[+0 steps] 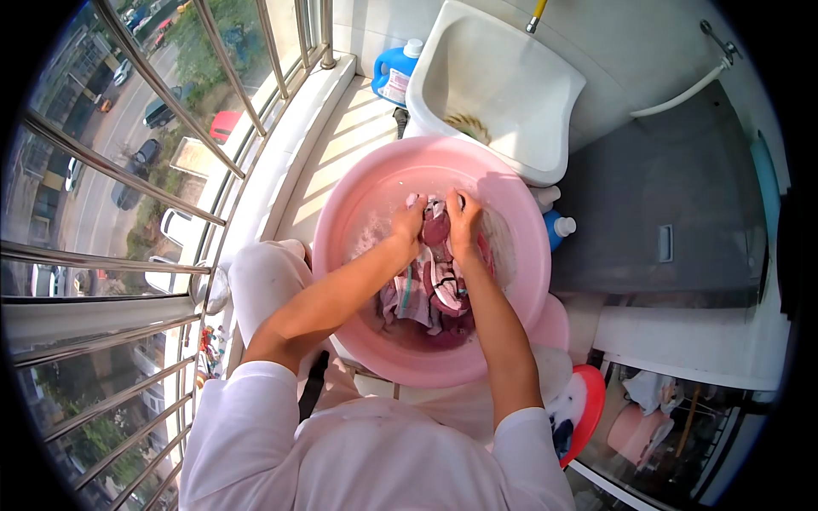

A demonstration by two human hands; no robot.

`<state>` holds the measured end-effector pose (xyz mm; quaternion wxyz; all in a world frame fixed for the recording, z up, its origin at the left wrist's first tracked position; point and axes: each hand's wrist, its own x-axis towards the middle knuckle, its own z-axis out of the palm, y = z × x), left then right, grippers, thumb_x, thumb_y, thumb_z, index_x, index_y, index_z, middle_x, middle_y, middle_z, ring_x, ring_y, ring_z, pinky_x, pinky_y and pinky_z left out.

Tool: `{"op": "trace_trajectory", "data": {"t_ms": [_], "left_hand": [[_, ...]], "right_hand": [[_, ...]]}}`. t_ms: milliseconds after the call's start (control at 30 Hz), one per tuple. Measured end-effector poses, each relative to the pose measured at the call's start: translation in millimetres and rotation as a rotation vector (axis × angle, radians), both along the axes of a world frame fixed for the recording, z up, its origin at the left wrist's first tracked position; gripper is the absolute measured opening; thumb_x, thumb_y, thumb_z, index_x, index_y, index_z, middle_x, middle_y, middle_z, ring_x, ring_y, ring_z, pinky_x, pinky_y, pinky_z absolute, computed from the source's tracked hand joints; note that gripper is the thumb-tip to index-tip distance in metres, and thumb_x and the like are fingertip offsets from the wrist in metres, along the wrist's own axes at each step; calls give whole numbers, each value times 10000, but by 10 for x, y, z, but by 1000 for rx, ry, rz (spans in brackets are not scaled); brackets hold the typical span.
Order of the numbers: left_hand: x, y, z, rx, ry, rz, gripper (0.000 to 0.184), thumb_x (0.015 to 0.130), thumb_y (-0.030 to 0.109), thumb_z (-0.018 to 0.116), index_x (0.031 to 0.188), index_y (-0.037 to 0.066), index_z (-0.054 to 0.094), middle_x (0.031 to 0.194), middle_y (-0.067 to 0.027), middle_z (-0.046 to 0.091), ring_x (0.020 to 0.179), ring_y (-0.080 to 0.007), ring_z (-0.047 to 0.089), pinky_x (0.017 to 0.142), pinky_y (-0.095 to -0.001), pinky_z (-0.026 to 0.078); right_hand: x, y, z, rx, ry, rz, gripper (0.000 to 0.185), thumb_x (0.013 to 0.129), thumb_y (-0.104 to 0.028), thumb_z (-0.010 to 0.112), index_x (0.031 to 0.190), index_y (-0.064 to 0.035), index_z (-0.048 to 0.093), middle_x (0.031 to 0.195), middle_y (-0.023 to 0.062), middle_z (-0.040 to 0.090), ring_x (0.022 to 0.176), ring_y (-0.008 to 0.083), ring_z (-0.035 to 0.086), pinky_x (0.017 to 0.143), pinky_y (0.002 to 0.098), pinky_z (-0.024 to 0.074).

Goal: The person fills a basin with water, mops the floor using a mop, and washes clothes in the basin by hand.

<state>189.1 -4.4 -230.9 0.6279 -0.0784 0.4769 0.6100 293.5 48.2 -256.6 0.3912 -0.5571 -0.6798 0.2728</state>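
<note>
Cloth (436, 228), maroon and pale pink, lay bunched in the pink tub (328, 243), partly in water (368, 232). Left hand (409, 223) and right hand (464, 225) met near its far end, fingers closed on fabric, presumably so neither side slid down. Tub stood between left knee (260, 277) and right knee (552, 373), likely for short reach (wet fabric looked heavy). Sink (545, 115) stood just beyond; blue jug (390, 64) sat beside it, probably to spare floor room.
</note>
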Motion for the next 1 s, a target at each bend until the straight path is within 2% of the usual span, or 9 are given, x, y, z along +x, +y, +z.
{"op": "trace_trajectory", "data": {"t_ms": [133,267,367,400,567,700,800,900,1000], "left_hand": [[-370,156,-429,20,72,-260,459,850,177,571,1261,207,369,1066,-87,547,900,-221,565,673,-425,487],[-414,104,-518,22,-11,-177,596,842,169,576,1329,253,243,1322,-96,365,1136,-298,429,764,-549,445],[-431,31,-579,93,17,-277,634,834,191,593,1348,241,224,1351,-98,334,1171,-296,402,788,-560,437],[-426,2,-496,32,66,-282,590,838,192,589,1319,213,250,1297,-103,374,1104,-294,444,767,-550,453],[-304,-8,-136,24,-35,-171,445,827,259,612,1192,112,406,1096,-119,515,891,-258,559,712,-465,502],[-283,35,-68,121,-320,-383,351,819,301,620,1074,93,498,932,-92,575,765,-201,576,645,-365,507],[-212,-46,-146,205,-407,-452,279,835,299,597,1012,99,516,894,-61,582,717,-167,569,582,-330,494],[-34,-134,-181,314,-252,-265,266,844,304,580,992,89,532,930,-70,583,733,-184,573,611,-343,494],[25,-120,-11,41,-65,-172,323,873,293,536,1063,34,512,1003,-101,581,795,-222,584,687,-381,488]], "right_hand": [[291,246,-378,-216,154,-230,334,810,-263,582,1007,7,560,911,232,586,903,381,554,775,384,429],[457,-1,-454,-89,-447,517,603,689,-57,631,1245,-83,401,1124,194,508,1026,365,501,877,395,400],[449,-10,-377,129,-689,255,623,657,-5,600,1246,-81,414,1133,194,512,1040,364,497,883,401,405],[355,30,-261,-94,-544,178,617,650,17,579,1242,-71,432,1164,199,509,1073,332,496,907,376,396],[238,-498,814,-154,0,454,572,654,53,532,1216,-27,466,1214,157,504,1149,235,465,965,311,339],[24,-1031,1238,-118,-41,642,432,653,-38,705,1054,-14,547,913,136,534,862,274,541,750,334,421],[-54,-1070,1058,-111,83,565,259,685,-76,701,895,4,573,779,135,556,718,263,558,652,326,432],[-167,-953,1008,-109,135,341,173,725,-108,680,744,26,571,604,159,541,534,258,537,536,332,419],[-178,-617,597,46,138,173,191,776,-162,626,749,23,587,630,191,555,562,295,553,545,350,413]]}}
